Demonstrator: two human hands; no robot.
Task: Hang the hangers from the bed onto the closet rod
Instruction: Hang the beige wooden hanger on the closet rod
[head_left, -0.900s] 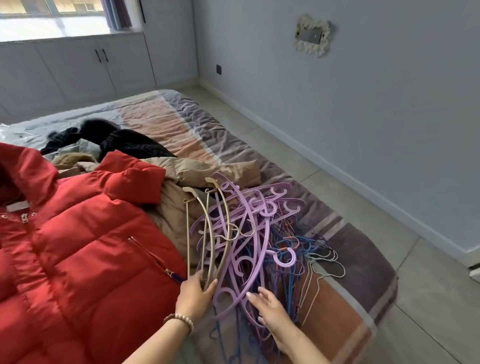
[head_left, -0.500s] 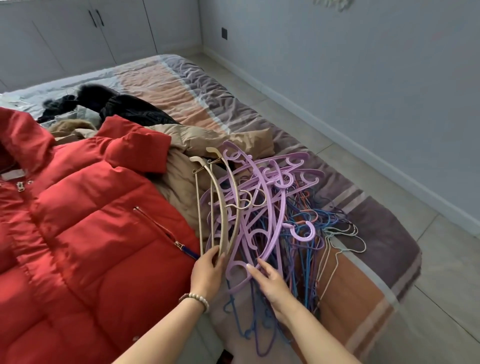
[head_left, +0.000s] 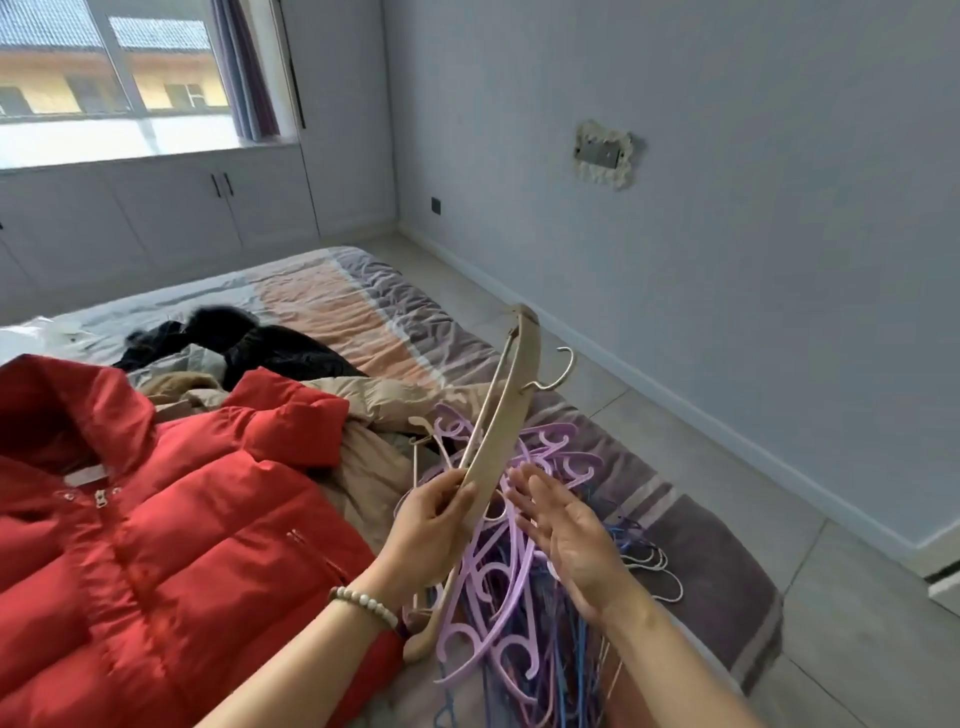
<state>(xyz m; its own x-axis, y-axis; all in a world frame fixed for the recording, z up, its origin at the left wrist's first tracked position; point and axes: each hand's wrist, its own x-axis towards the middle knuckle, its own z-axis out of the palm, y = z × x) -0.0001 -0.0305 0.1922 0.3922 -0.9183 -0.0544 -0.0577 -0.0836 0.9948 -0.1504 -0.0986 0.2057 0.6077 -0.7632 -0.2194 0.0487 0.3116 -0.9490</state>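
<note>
The bed (head_left: 337, 291) is still carrying nearly everything. The red puffer jacket (head_left: 156, 545) is lying across its left side, and the pile of hangers (head_left: 519, 582), purple plastic ones over thin blue and white wire ones, is sitting near the right edge. The view is now tilting upward, bringing the window (head_left: 114, 78) into sight where a moment ago only the cabinets below it were showing. No closet rod is showing.

The main change is the beige hanger (head_left: 511, 405). Half a second ago it was lying on top of the pile; now it is rising clear of it, slanting up and to the right, with its metal hook (head_left: 561, 371) pointing toward the wall. The left hand (head_left: 431, 530) is gripping it near its lower end, with the fingers (head_left: 415, 499) curling round the arm and the thumb pressing on top.

The right hand (head_left: 566, 530), which was touching the purple hangers, is now hovering just above them with its fingers (head_left: 524, 483) straight and spread, holding nothing.

So the first hanger appears to be leaving the bed, while the rest are waiting there. Carrying it to the rod is likely coming next.
</note>
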